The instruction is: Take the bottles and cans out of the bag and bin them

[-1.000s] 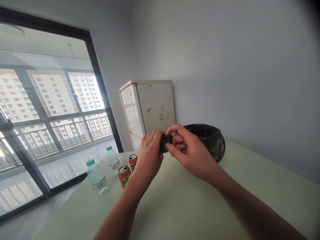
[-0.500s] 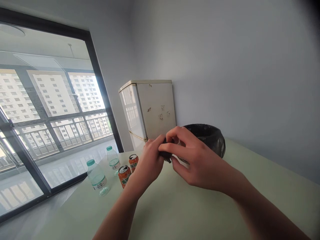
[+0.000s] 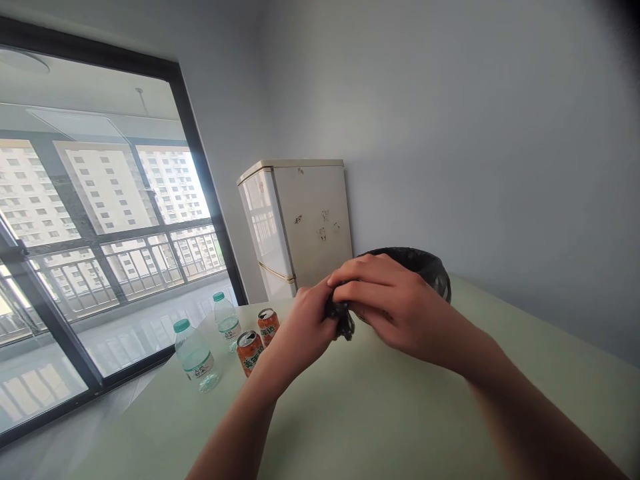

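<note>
We've got crumpled black plastic pinched between our curled left hand and half-curled right hand, loose end dangling.

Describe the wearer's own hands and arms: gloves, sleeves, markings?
Left hand and right hand: ungloved, no rings or markings visible. Left forearm and right forearm: bare where shown, no sleeves, watch or cables in view.

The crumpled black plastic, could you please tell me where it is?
In the head view, the crumpled black plastic is just below centre, between the left hand and right hand, left of the round black container.
</note>
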Demonstrator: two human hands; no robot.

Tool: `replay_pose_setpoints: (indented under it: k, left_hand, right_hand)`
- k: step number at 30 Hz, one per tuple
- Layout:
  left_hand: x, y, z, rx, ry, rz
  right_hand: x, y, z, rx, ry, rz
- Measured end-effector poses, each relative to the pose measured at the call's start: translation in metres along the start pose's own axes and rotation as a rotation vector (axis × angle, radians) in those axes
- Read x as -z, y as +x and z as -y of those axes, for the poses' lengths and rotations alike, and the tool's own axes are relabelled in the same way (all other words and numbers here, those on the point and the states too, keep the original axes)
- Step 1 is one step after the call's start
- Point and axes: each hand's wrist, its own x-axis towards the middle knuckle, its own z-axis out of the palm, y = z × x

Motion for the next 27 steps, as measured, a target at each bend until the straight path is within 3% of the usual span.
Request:
replay_pose_setpoints:
  k: [7,11,16,21,24,27]
  left_hand:
    - [0.001,0.003,-0.011,0.113,-0.030,0.187]
    - [0.001,0.004,-0.011,0.123,0.032,0.198]
    - [-0.001,0.004,-0.006,0.098,0.136,0.146]
    - [-0.003,0.002,-0.003,0.064,0.166,0.087]
    - [-0.006,0.003,0.000,0.055,0.127,-0.014]
    - [-0.013,0.008,0.010,-0.055,0.152,-0.178]
  right_hand:
    - [0.012,-0.001,-0.013,-0.221,0.080,-0.005]
    - [0.019,-0.002,-0.019,-0.349,0.072,-0.028]
    - [0.031,-0.008,-0.033,-0.519,-0.037,-0.166]
    - [0.056,-0.021,-0.053,-0.573,-0.150,-0.340]
    - [0.078,-0.032,-0.058,-0.630,-0.188,-0.410]
    - [0.103,-0.049,-0.069,-0.797,-0.235,-0.415]
